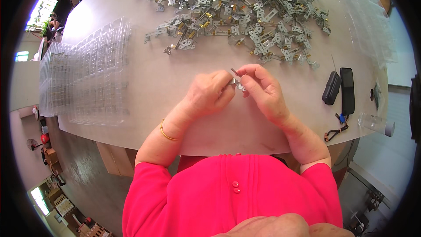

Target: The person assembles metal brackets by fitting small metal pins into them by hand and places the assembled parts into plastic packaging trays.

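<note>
Close together over the near middle of the table, both hands are closed on one small metal bracket (239, 85). My left hand (210, 90) has its fingers curled round the left side of it, hiding much of that part. My right hand (263, 88) pinches it from the right between thumb and fingers. A thin dark metal strip (235, 72) sticks up between the hands; whether it belongs to the bracket I cannot tell. Beyond the hands lies a wide heap of loose metal brackets (245, 17), silvery with brass-coloured bits.
Clear plastic blister trays (94, 70) are stacked at the left, and more clear trays (368, 17) lie at the far right. On the right side are a black radio-like device (332, 88), a phone (347, 90), keys with a black strap (337, 132) and a clear bottle (375, 124) by the table edge.
</note>
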{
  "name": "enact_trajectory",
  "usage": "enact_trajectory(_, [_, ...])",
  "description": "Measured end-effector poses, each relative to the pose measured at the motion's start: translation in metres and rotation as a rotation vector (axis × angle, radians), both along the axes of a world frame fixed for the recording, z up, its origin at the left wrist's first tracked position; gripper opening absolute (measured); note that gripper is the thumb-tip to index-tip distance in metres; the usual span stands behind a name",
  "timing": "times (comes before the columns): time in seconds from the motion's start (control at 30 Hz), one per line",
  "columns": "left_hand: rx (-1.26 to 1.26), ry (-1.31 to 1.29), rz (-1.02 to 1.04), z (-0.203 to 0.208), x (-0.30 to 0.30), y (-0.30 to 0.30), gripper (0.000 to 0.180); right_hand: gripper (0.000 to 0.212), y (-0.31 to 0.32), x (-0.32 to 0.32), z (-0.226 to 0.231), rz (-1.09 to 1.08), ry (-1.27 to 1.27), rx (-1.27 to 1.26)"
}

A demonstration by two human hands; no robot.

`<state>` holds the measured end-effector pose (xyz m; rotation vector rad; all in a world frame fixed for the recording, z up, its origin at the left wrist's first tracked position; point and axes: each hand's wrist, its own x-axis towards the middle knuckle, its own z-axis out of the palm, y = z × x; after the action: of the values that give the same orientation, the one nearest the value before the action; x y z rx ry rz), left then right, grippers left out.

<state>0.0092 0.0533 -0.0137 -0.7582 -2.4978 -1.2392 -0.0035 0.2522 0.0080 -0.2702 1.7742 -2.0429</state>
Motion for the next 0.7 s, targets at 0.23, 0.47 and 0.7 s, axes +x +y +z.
enact_trajectory(0.23, [-0.106,0.003,-0.017,0.008,0.004,0.008,0.013,0.011,-0.006,-0.003,-0.015,-0.183,0.241,-0.21])
enact_trajectory(0.47, [-0.048,0.133,0.201,0.002,0.0,0.007,0.015,0.01,-0.003,0.001,-0.01,-0.009,0.017,-0.078])
enact_trajectory(0.7, [0.1,-0.035,0.104,0.021,-0.003,-0.001,0.02,0.009,0.004,-0.005,-0.01,-0.081,0.223,0.074])
